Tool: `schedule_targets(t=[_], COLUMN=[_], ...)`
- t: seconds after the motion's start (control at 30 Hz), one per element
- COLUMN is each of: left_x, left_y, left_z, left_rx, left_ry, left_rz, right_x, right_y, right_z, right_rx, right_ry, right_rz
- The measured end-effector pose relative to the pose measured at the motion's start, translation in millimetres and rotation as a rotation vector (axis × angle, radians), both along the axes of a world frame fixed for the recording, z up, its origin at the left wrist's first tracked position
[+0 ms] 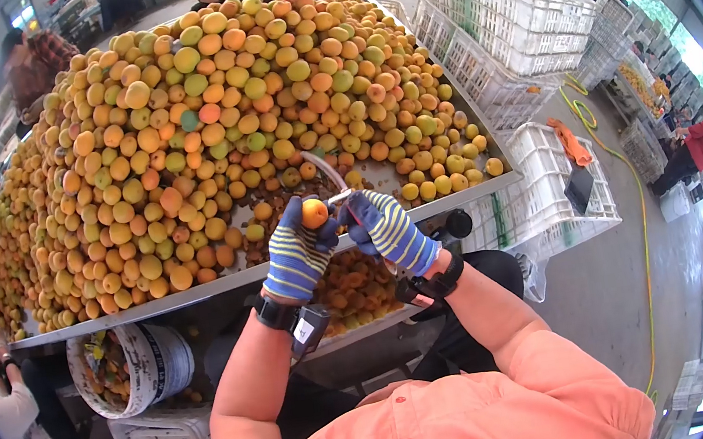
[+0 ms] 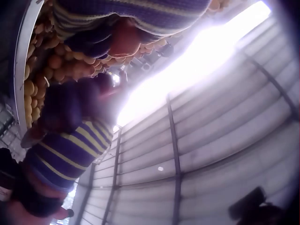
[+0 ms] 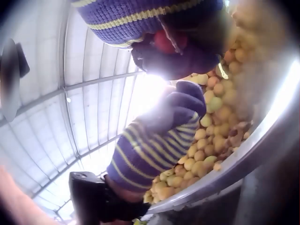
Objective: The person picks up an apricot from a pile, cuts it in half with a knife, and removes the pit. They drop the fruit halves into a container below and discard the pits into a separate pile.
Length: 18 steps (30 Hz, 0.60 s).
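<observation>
Both hands wear blue gloves with yellow stripes. My left hand (image 1: 301, 244) grips an orange apricot (image 1: 313, 213) just in front of the table's edge. My right hand (image 1: 380, 223) is curled round a tool with a thin curved blade (image 1: 328, 174), whose lower end meets the apricot. In the left wrist view the left hand (image 2: 136, 14) closes on the apricot (image 2: 124, 40), with the right hand (image 2: 70, 140) below it. The right wrist view shows the right hand (image 3: 140, 18) at the top and the left hand (image 3: 159, 136) under it.
A huge heap of apricots (image 1: 204, 114) covers a metal table (image 1: 455, 199). Below its edge lies a tray of cut apricots (image 1: 354, 290). A bucket (image 1: 153, 361) stands lower left, white crates (image 1: 511, 16) stack on the right, and people work around the edges.
</observation>
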State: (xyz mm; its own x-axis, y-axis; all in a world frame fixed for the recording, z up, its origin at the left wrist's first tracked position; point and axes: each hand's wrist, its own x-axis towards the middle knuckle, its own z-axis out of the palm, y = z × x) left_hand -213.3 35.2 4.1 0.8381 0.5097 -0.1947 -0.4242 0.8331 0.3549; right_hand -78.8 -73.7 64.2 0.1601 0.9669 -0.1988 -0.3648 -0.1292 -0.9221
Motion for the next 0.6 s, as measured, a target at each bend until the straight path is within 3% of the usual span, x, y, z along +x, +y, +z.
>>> schedule_targets(t=[0.1,0.27,0.37,0.47,0.6], left_x=[2.7,5.7,5.4,9.7,13.4], left_y=[-4.2,-7.0,-8.8,-11.8,-15.9], left_z=[8.4,3.6,0.4,-2.6,1.2], left_rx=[0.028,0.099,0.113,0.142,0.154], left_ry=[-0.010,0.021,0.045,0.115,0.202], left_rz=[0.018,-0.003,0.025,0.103,0.206], right_x=[-12.7,-15.6,-16.2,-19.4,-24.1], right_y=[4.2,4.9,7.4,8.4,17.0], right_z=[-25.2,-19.0,-29.8,-33.0,-50.2], right_rx=[0.075,0.112,0.110,0.109,0.097], right_ry=[-0.271,-0.470,-1.100,-1.087,-0.854], right_rz=[-0.119,-0.168,-0.301,-0.343,-0.345])
